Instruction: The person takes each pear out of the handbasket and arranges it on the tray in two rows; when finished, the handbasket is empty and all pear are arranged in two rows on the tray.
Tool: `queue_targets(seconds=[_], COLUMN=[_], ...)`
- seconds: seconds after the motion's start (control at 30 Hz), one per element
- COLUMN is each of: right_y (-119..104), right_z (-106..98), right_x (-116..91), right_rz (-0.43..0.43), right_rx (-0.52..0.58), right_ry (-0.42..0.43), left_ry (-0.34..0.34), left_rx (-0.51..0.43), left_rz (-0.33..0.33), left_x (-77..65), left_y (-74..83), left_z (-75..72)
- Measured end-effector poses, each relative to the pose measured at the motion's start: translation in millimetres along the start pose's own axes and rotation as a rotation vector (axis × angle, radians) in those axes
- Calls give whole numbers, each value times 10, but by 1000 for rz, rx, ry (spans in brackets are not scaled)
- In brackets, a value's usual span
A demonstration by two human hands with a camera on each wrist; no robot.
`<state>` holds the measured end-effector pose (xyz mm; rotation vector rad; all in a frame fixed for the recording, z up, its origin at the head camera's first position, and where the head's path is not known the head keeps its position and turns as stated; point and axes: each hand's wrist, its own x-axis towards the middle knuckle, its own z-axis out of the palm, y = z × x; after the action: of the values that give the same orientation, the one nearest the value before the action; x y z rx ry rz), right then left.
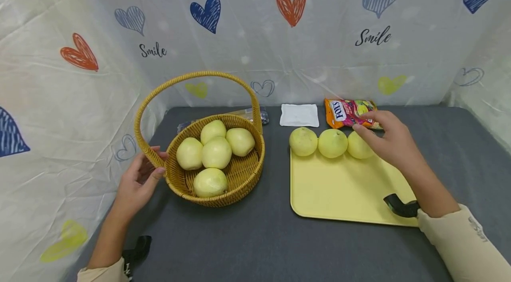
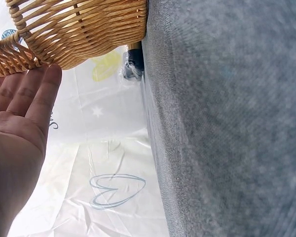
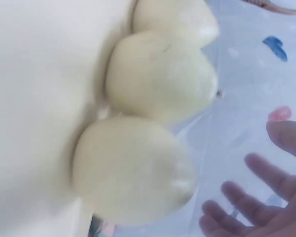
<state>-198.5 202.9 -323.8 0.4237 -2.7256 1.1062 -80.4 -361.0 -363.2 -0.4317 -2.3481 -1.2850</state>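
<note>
Left hand (image 1: 137, 186) holds the near-left side of a woven basket (image 1: 249, 180), thumb on one side of the handle's base and fingers on the other. The basket stands just to this hand's right, its tall arched handle (image 1: 199, 75) rising above the fingertips. Inside it, to the right of the hand, are five pale yellow-green round fruits (image 1: 217, 152); one sits on its own nearest the person.

Right hand (image 1: 389, 140) is empty and released, its fingers spread and slightly bent, apart from the fruit in the right wrist view. Below and to its left, a yellow tray (image 1: 343, 189) carries a row of three similar fruits (image 1: 333, 143) along its far edge. The rightmost is closest to this hand, which partly covers it in the head view.

Just beyond the right fingertips lies an orange and pink packet (image 1: 346, 112) marked FOX'S; farther left of that hand is a white packet (image 1: 299, 115). Under both hands spreads a grey tabletop (image 1: 259, 237). Beyond them hangs a white sheet (image 1: 247, 29) printed with hearts and the word "Smile".
</note>
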Motion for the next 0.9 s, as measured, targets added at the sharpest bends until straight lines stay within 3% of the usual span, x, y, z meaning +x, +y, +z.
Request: queue_targets(seconds=[0.17,0.27,0.37,0.53,0.67,0.8,0.9], right_y=[-221,-349,-494,-773,-1030,-1266,-1413], right_z=[185,319,452,687,928,1201,1364], right_x=[68,119,170,252,283,302,317], right_rz=[-200,-317,-362,-412,-464,-473,-461], right_rx=[60,85,114,149,193,212,176], right_ry=[89,101,74,-12,-132,-259,-300], left_ry=[3,1,-2,0,8,14,15], left_rx=[-10,-11,-17,-34,-49,-57,-67], left_rz=[1,26,54,79,114,121,123], left_x=[-6,-6,-3,7,24,21,7], left_y=[-13,-25,-29,-19,-34,-65,-73], left_z=[-5,0,5,8,3,0,5])
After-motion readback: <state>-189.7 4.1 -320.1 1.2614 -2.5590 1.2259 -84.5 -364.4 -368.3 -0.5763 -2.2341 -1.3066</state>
